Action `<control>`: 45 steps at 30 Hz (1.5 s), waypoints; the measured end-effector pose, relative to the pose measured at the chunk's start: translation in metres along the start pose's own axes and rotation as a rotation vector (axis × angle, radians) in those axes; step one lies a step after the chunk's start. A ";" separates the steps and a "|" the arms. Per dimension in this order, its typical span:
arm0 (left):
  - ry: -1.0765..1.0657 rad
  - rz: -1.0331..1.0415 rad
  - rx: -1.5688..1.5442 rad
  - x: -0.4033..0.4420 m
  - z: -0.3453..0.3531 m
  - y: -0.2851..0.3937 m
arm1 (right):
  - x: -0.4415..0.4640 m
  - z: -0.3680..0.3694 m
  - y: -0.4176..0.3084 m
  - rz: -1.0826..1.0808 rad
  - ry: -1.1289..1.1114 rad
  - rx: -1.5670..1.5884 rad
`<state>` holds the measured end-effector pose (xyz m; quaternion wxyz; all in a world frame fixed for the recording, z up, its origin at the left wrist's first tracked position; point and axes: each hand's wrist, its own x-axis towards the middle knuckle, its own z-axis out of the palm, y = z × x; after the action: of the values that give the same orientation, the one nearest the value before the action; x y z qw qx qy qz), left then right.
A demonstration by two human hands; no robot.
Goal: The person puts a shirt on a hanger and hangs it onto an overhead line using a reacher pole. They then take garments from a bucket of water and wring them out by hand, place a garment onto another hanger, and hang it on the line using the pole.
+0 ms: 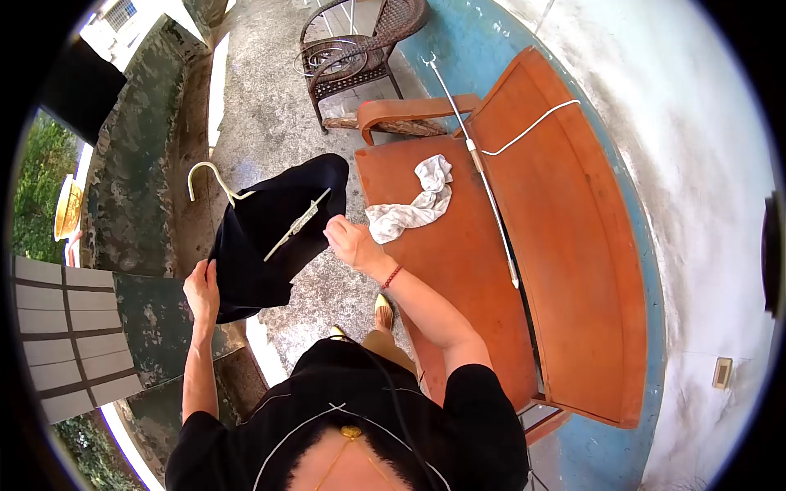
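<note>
A black garment (254,229) hangs spread between my two hands, on a pale hanger (214,168) whose hook sticks out at the upper left. A light, narrow strip (299,225) shows across the dark cloth. My left hand (201,288) is closed on the garment's lower left edge. At the garment's right edge, my right hand (354,243) has its fingers pinched together by the cloth. A crumpled white patterned cloth (416,200) lies on the wooden bench (458,270), just right of my right hand.
A metal pole (483,176) lies along the bench, with a white cord (536,123) over the backrest. Beyond the bench stands a brown wicker chair (348,61). A low weathered wall (135,164) runs along the left, with a yellow basin (67,207) outside it.
</note>
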<state>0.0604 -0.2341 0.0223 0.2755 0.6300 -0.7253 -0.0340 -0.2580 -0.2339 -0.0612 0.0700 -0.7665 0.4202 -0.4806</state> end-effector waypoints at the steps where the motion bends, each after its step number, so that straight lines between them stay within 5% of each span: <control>1: -0.012 0.007 -0.005 0.000 0.008 0.007 | -0.019 -0.007 0.007 -0.019 -0.029 0.057; 9: -0.025 -0.109 -0.014 0.005 0.061 0.032 | -0.259 -0.096 0.294 1.306 0.128 -0.421; 12: 0.006 -0.124 0.032 0.008 0.085 0.032 | -0.290 -0.139 0.359 1.459 0.027 -0.479; 18: -0.023 -0.188 0.098 0.022 0.116 0.049 | -0.326 -0.159 0.485 1.351 0.033 -0.506; 24: -0.020 -0.202 0.120 0.032 0.135 0.040 | -0.281 -0.158 0.491 1.604 -0.133 -0.836; 27: 0.007 -0.246 0.115 0.038 0.136 0.042 | -0.304 -0.151 0.519 1.537 -0.290 -1.098; 32: 0.060 -0.280 0.052 0.048 0.142 0.024 | -0.231 -0.149 0.477 1.465 -0.186 -1.016; 35: 0.054 -0.263 0.044 0.054 0.148 0.003 | -0.240 -0.129 0.511 1.358 -0.030 -0.993; 39: 0.054 -0.203 0.035 0.066 0.159 -0.033 | -0.275 -0.115 0.561 1.464 -0.107 -1.044; 40: 0.044 -0.214 0.024 0.067 0.166 -0.051 | -0.257 -0.116 0.545 1.565 -0.220 -0.820; 43: 0.036 -0.229 0.012 0.083 0.184 -0.085 | -0.269 -0.074 0.535 1.273 -0.081 -0.596; 45: 0.013 -0.248 0.000 0.106 0.186 -0.094 | -0.228 -0.058 0.484 1.560 -0.029 -0.163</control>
<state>0.0567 -0.4076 -0.1348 0.2738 0.7152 -0.6399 -0.0639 -0.6253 -0.3629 -0.4328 0.3363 -0.2588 0.8703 -0.2500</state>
